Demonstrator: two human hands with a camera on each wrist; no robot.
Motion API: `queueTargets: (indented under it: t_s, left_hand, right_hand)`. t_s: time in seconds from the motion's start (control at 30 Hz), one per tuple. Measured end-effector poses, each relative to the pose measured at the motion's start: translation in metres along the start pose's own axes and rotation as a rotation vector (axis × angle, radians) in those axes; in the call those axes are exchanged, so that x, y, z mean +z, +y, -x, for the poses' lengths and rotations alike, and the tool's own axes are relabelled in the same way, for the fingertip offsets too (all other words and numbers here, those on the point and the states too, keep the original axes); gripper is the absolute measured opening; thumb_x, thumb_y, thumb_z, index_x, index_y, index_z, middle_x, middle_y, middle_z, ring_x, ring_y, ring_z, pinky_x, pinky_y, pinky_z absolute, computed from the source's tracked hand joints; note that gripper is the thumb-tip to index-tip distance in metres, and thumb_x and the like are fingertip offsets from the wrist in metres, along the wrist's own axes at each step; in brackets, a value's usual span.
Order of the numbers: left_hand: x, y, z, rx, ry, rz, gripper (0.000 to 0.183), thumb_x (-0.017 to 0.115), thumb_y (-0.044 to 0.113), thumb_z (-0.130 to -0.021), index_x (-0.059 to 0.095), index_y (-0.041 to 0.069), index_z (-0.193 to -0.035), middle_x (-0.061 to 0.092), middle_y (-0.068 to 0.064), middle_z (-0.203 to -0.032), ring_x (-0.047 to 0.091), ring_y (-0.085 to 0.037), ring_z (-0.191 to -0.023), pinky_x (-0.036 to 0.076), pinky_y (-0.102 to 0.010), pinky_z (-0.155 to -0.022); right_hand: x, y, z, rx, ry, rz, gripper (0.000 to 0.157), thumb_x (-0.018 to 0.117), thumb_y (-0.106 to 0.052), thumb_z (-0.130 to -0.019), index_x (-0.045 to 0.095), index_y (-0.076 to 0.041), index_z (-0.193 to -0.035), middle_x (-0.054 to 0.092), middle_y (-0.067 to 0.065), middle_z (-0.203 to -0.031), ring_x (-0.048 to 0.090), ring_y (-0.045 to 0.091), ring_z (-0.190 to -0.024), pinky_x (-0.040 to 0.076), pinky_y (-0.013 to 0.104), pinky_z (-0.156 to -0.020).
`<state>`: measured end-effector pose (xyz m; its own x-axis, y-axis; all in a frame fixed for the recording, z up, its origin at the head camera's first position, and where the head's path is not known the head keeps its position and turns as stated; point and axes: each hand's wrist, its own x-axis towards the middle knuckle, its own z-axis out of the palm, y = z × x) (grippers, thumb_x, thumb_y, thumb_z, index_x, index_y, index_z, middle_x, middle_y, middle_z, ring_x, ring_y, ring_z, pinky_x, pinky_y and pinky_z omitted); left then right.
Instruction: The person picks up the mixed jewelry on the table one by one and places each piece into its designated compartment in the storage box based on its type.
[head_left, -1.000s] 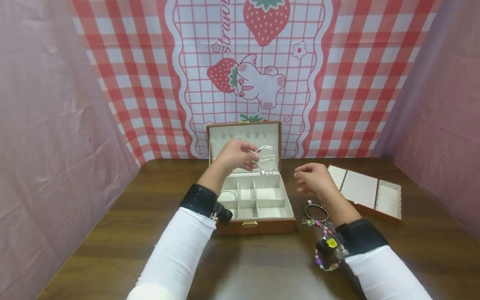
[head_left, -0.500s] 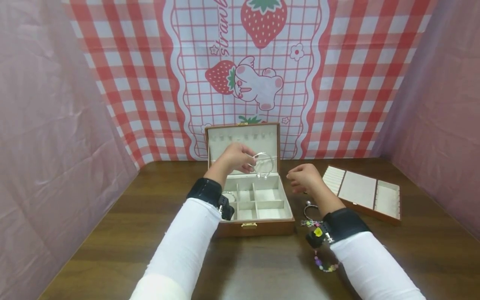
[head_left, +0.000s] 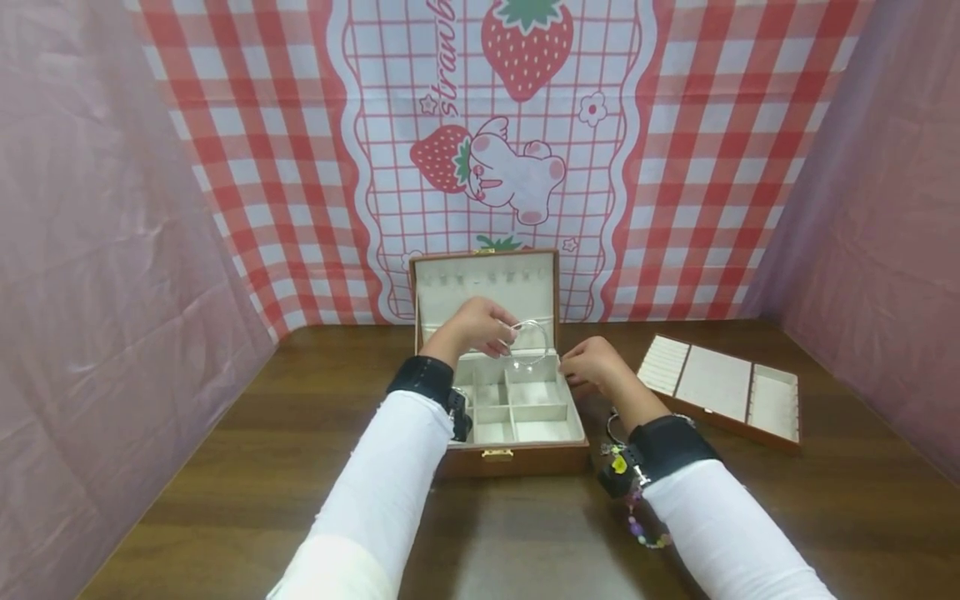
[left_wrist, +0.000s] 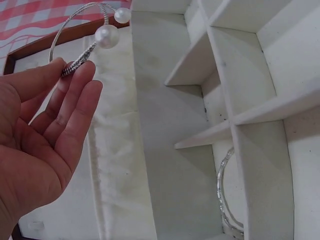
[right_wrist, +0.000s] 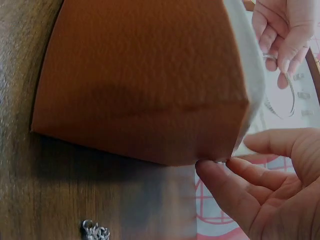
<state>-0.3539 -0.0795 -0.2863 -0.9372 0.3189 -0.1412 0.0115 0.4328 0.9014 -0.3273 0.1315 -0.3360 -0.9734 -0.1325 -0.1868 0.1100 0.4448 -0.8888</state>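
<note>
My left hand pinches a silver bangle between thumb and fingers, above the open jewelry box. Two white pearls stand at the bangle's ends. The box is brown leather outside, cream inside, split into several compartments. Another silver bangle lies in one compartment at the left, hidden by my arm in the head view. My right hand grips the back right corner of the box, thumb on the rim side and fingertips against the outer wall.
A shallow brown tray with cream sections lies on the table at the right. Under my right forearm are a dark metal bangle and a colourful bead bracelet. The raised lid stands before the checked cloth.
The left hand has lowered the pearl bangle closer to the compartments. The right hand has moved left and forward from above the table and now holds the box's corner.
</note>
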Motion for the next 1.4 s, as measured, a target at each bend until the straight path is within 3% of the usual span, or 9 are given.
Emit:
queueTargets:
  t_s: [0.27, 0.47, 0.77, 1.17, 1.4]
  left_hand:
    - [0.004, -0.005, -0.007, 0.026, -0.024, -0.128, 0.027, 0.067, -0.001, -0.088, 0.066, -0.005, -0.115, 0.069, -0.025, -0.099, 0.069, -0.023, -0.07, 0.059, -0.035, -0.069]
    - [0.01, -0.004, -0.011, 0.021, -0.032, -0.323, 0.022, 0.069, 0.0, -0.087, 0.07, -0.002, -0.109, 0.071, -0.016, -0.089, 0.07, -0.024, -0.072, 0.058, -0.032, -0.065]
    - [0.021, 0.004, -0.021, 0.068, -0.112, -0.621, 0.021, 0.067, 0.0, -0.088, 0.072, 0.003, -0.109, 0.071, -0.01, -0.085, 0.07, -0.022, -0.071, 0.057, -0.028, -0.061]
    - [0.038, 0.01, -0.025, -0.001, -0.203, -0.669, 0.019, 0.067, -0.001, -0.088, 0.073, 0.005, -0.105, 0.069, -0.007, -0.086, 0.069, -0.02, -0.069, 0.058, -0.029, -0.062]
    - [0.047, 0.004, -0.027, -0.048, -0.228, -0.63, 0.02, 0.067, -0.001, -0.088, 0.073, 0.005, -0.106, 0.069, -0.007, -0.089, 0.07, -0.024, -0.073, 0.058, -0.032, -0.065]
  right_hand:
    - [0.005, -0.003, -0.002, -0.009, 0.01, -0.025, 0.037, 0.059, 0.012, -0.084, 0.052, 0.021, -0.12, 0.061, 0.034, -0.1, 0.069, 0.031, -0.075, 0.059, 0.04, -0.062]
    - [0.006, -0.001, -0.003, -0.021, 0.013, -0.011, 0.036, 0.06, 0.012, -0.085, 0.053, 0.021, -0.119, 0.06, 0.031, -0.101, 0.069, 0.034, -0.076, 0.059, 0.04, -0.061]
    - [0.005, -0.004, -0.003, -0.019, 0.007, -0.004, 0.035, 0.06, 0.013, -0.084, 0.055, 0.02, -0.118, 0.059, 0.029, -0.099, 0.07, 0.035, -0.074, 0.059, 0.039, -0.06]
    - [0.001, -0.006, -0.001, -0.048, 0.004, 0.039, 0.028, 0.059, 0.01, -0.084, 0.06, 0.019, -0.111, 0.061, 0.019, -0.088, 0.065, 0.02, -0.059, 0.059, 0.039, -0.06]
    - [0.002, -0.001, 0.0, -0.037, -0.005, 0.05, 0.03, 0.06, 0.009, -0.085, 0.058, 0.019, -0.113, 0.063, 0.021, -0.09, 0.066, 0.02, -0.062, 0.059, 0.039, -0.062]
